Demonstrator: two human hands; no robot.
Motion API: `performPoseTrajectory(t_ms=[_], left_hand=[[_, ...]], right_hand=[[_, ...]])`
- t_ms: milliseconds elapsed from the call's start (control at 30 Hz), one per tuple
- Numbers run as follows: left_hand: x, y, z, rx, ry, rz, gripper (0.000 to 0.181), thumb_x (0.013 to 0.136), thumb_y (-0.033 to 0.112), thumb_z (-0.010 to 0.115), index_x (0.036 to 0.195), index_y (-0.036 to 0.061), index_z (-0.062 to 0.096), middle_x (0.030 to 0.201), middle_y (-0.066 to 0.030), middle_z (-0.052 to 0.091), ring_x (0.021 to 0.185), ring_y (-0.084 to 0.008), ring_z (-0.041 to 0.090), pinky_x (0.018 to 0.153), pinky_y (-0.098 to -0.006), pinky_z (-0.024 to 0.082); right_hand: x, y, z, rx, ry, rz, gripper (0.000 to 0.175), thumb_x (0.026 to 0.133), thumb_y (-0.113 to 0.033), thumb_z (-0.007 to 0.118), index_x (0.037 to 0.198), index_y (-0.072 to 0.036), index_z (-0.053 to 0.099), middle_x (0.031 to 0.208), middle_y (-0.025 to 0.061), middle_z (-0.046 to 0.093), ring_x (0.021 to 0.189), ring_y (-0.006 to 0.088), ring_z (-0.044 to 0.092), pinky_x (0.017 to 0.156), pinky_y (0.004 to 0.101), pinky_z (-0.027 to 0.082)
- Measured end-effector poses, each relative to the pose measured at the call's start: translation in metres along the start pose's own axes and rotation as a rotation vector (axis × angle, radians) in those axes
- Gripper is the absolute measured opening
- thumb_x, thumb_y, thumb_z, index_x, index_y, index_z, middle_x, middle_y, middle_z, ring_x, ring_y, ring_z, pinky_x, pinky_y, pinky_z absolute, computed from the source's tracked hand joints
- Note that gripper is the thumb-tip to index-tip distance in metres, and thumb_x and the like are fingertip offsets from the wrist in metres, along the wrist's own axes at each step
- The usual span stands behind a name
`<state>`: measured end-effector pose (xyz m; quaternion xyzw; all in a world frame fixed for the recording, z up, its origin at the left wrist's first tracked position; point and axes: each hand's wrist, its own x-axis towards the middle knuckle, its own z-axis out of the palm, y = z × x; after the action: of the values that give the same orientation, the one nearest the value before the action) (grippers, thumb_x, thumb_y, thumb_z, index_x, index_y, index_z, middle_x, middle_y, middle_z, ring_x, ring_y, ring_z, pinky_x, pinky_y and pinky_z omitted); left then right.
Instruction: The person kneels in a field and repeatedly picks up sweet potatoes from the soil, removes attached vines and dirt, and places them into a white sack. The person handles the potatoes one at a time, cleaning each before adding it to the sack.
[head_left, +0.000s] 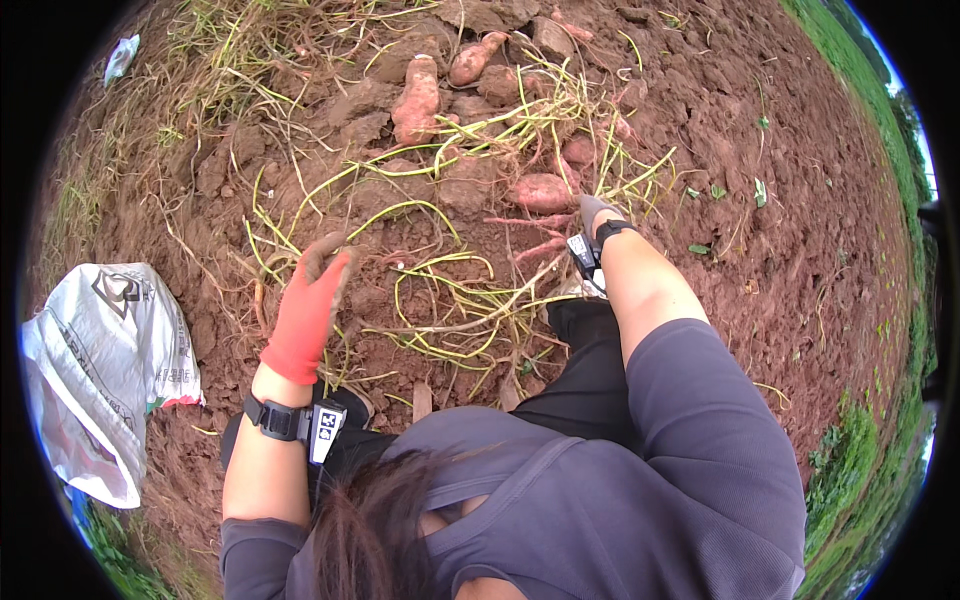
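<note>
My left hand (311, 307), in a red glove with a soiled palm, is raised over the soil at left centre; its fingers are apart and nothing shows in them. My right hand (594, 212), in a greyish glove, reaches to the root clump beside a pink-skinned sweet potato (541, 193); its fingers are mostly hidden, so its grip cannot be told. Green vine stems (517, 124) with thin roots spread around that clump. Farther up lie a long sweet potato (417, 101) and a smaller one (474, 61). More cut stems (442, 337) lie between my hands and my body.
A white woven sack (112, 375) lies on the ground at left. A small piece of plastic (121, 58) is at upper left. Dry vines (225, 82) cover the upper-left soil. Clods lie around the sweet potatoes, and green plants (847, 457) border the right side.
</note>
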<state>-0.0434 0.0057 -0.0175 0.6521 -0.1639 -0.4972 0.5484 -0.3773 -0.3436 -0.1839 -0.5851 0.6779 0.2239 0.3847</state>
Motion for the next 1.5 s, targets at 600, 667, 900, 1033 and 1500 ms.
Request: performPoseTrajectory(t_ms=[600,667,900,1033,1500], left_hand=[[-0.003,0.018,0.015,0.062,-0.075,-0.013,0.059,0.099,0.027,0.071,0.145,-0.0029,0.049,0.129,-0.0110,0.064,0.114,-0.0150,0.061,0.097,-0.0278,0.048],[-0.010,0.022,0.018,0.092,-0.093,0.024,0.059,0.099,0.027,0.070,0.145,-0.0037,0.049,0.130,-0.0115,0.065,0.115,-0.0154,0.061,0.097,-0.0279,0.049],[-0.031,0.024,0.031,0.221,-0.185,0.237,0.071,0.094,0.027,0.076,0.149,-0.0051,0.044,0.134,-0.0168,0.063,0.120,-0.0198,0.062,0.101,-0.0326,0.051],[-0.051,0.035,0.045,0.253,-0.223,0.552,0.072,0.092,0.026,0.077,0.149,-0.0043,0.044,0.136,-0.0160,0.062,0.121,-0.0221,0.064,0.095,-0.0342,0.054],[-0.052,0.000,-0.003,-0.133,-0.104,0.051,0.058,0.106,0.049,0.051,0.136,0.0006,0.061,0.123,-0.0143,0.070,0.110,-0.0217,0.066,0.098,-0.0402,0.053]], right_hand=[[-0.137,-0.057,-0.050,0.732,-0.010,-0.387,0.019,0.095,-0.021,0.065,0.100,-0.004,0.069,0.072,0.0031,0.066,0.054,0.0147,0.064,0.042,0.0281,0.049],[-0.176,-0.056,-0.065,0.732,-0.051,-0.428,0.024,0.096,-0.019,0.066,0.113,-0.002,0.065,0.071,0.0023,0.065,0.051,0.0145,0.064,0.041,0.0257,0.051],[-0.324,-0.062,-0.081,0.220,-0.080,-0.733,0.033,0.086,-0.016,0.074,0.113,0.001,0.064,0.099,0.0106,0.069,0.064,0.0184,0.068,0.054,0.0310,0.057],[-0.362,-0.102,-0.061,-0.387,0.107,-1.489,0.019,0.072,-0.015,0.077,0.078,0.001,0.068,0.104,0.0138,0.070,0.101,0.0340,0.067,0.089,0.0460,0.052],[-0.375,-0.170,0.014,-0.416,0.792,-1.700,0.043,0.077,-0.039,0.083,0.109,-0.012,0.072,0.120,0.0135,0.069,0.114,0.0351,0.065,0.105,0.0476,0.046]])
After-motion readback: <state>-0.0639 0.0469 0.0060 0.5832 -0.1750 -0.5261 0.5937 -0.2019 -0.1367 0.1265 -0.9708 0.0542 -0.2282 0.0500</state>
